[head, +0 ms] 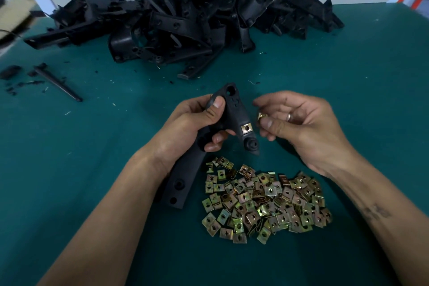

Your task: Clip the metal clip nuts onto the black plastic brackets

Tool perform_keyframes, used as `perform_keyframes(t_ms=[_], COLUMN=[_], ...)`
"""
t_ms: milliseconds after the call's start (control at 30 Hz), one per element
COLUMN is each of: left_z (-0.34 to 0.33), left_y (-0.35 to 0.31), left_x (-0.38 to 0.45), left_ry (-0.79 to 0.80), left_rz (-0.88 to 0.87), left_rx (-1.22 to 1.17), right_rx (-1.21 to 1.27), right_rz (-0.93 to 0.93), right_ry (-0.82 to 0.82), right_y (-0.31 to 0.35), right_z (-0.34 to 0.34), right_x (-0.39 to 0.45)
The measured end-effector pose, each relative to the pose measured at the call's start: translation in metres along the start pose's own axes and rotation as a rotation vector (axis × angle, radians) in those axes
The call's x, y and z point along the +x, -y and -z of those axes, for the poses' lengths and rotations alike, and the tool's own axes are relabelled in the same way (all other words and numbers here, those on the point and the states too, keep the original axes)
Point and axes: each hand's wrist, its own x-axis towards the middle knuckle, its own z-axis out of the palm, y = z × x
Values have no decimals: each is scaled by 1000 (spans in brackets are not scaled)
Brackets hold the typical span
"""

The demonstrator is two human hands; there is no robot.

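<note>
My left hand (195,121) grips a black plastic bracket (234,111) above the table, thumb on its upper part. One brass-coloured clip nut (246,128) sits clipped on the bracket's right arm, just above a round boss. My right hand (299,127) is just right of the bracket and pinches a loose clip nut (261,116) between thumb and fingers, a short gap from the bracket. A heap of several loose clip nuts (264,202) lies on the table below both hands.
A large pile of black brackets (185,14) fills the back of the teal table (359,76). A thin black plastic strip (58,83) and small black scraps lie at the left. A white wall stands behind the pile.
</note>
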Motion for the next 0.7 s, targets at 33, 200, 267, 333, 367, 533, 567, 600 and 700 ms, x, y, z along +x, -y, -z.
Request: perform_keyframes(t_ms=[33, 200, 267, 333, 367, 533, 567, 600, 700], left_z=[0, 0, 0, -1, -1, -3, -3, -4, -4], left_y=[0, 1, 1, 1, 1, 0, 0, -1, -2], left_x=[0, 1, 1, 1, 1, 0, 0, 0, 0], left_ry=[2, 17, 19, 16, 16, 8, 6, 4, 0], left_rz=[1, 1, 1, 0, 0, 3, 4, 4, 3], left_rx=[-2, 10, 5, 4, 6, 17, 17, 17, 33], right_rx=[25, 204, 224, 185, 188, 347, 365, 365, 263], right_rz=[1, -30, -38, -43, -52, -69, -58, -46, -28], right_ry=[-15, -81, -117, -142, -149, -117, -89, -69, -86], right_y=[-1, 0, 4, 6, 6, 10, 11, 11, 8], right_z=[-3, -18, -17, -14, -13, -11, -10, -11, -15], right_x=[0, 0, 0, -1, -1, -1, -1, -1, 0])
